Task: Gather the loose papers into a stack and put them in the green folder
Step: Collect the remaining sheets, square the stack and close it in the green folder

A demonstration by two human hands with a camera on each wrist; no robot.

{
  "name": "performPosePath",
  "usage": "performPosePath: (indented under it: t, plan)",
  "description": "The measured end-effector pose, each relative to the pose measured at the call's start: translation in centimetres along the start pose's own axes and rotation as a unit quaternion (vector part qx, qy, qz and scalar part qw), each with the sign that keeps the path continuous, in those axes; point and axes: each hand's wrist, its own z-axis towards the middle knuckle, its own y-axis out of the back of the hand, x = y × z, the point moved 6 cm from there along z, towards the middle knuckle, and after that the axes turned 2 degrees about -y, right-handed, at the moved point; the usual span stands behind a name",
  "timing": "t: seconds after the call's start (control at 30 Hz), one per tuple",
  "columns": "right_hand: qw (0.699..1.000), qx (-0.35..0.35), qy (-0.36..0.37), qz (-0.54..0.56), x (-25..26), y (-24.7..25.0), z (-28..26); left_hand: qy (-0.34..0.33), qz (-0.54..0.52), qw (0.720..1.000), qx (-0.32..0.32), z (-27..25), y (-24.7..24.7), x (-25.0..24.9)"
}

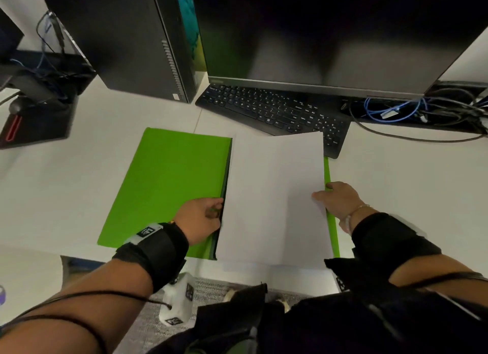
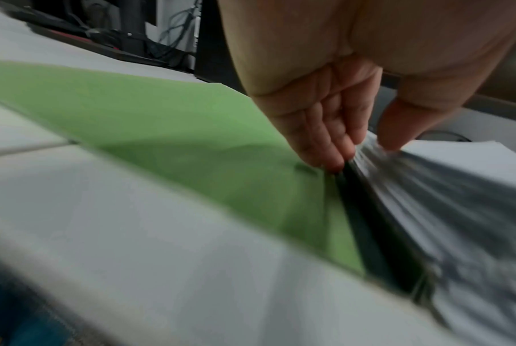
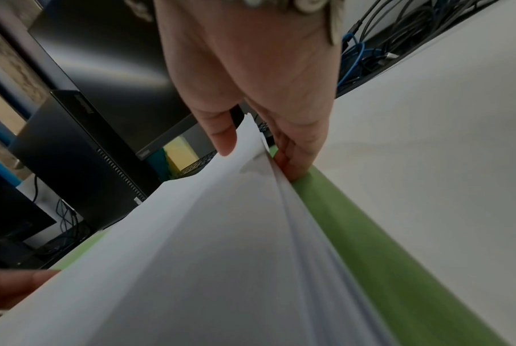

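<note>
the left hand (image 1: pixel 203 217) pinches the left edge of the paper stack (image 1: pixel 274 195), thumb on top and fingers tucked beneath where the sheets meet the folder's crease; the left wrist view shows the fingertips (image 2: pixel 333 161) pressed right at that dark fold. the right hand (image 1: pixel 336 199) holds the stack's right edge the same way, thumb over the top sheet and fingers (image 3: pixel 292 161) underneath, touching the green strip that shows there.

the stack lies between the two hands, over the right half of the green folder (image 1: pixel 169 184), which is spread open flat on the white desk (image 1: pixel 396 195). the left flap is bare green; of the right half only a thin strip shows past the paper's right edge. the stack's near edge seems to reach slightly past the folder's near edge, and its far right corner overlaps the keyboard (image 1: pixel 277 113), so it sits a little askew and too far forward or back to be squared.

what could go wrong: the sheets are loose and slightly fanned at both edges, so letting go unevenly could let them slide apart. if the flap is closed while the stack is crooked, corners would stick out or crease. the desk edge is near, and a slipped sheet could drop to the floor.

beyond the keyboard stand a monitor (image 1: pixel 330 37) and a computer tower (image 1: pixel 126 37), with a tangle of cables (image 1: pixel 412 111) far right.
</note>
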Motion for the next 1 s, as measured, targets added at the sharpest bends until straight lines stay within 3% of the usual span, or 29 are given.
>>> performPosePath:
  t: [0.17,0.3,0.37,0.5,0.63,0.73,0.83,1.0]
  plan:
    - [0.995,0.006,-0.02,0.093,-0.1,-0.4,0.7,-0.051,-0.036,0.997,0.054,-2.2,-1.4,1.7]
    - [0.986,0.084,-0.022,0.146,0.7,-1.2,0.2,-0.064,-0.048,0.996,0.047,-2.4,-1.8,1.7]
    - [0.98,0.102,-0.005,0.168,1.1,-1.8,-0.3,-0.061,-0.067,0.995,0.047,-2.0,-1.6,1.8]
    - [0.974,0.074,0.052,0.206,1.9,-1.7,-2.0,-0.014,-0.157,0.986,0.05,-0.9,-0.3,1.4]
    - [0.944,0.109,0.125,0.286,4.8,0.5,-5.2,0.017,-0.177,0.984,-0.021,1.6,2.9,-0.3]
    - [0.909,0.154,0.202,0.332,7.9,3.1,-7.9,-0.003,-0.356,0.934,0.022,2.4,4.1,-3.5]
    - [0.891,0.129,0.28,0.332,10.7,5.6,-9.8,-0.074,-0.473,0.873,0.088,2.0,5.4,-8.2]
    - [0.87,0.039,0.37,0.324,12.0,7.9,-11.5,-0.187,-0.442,0.877,-0.023,0.6,8.1,-13.7]
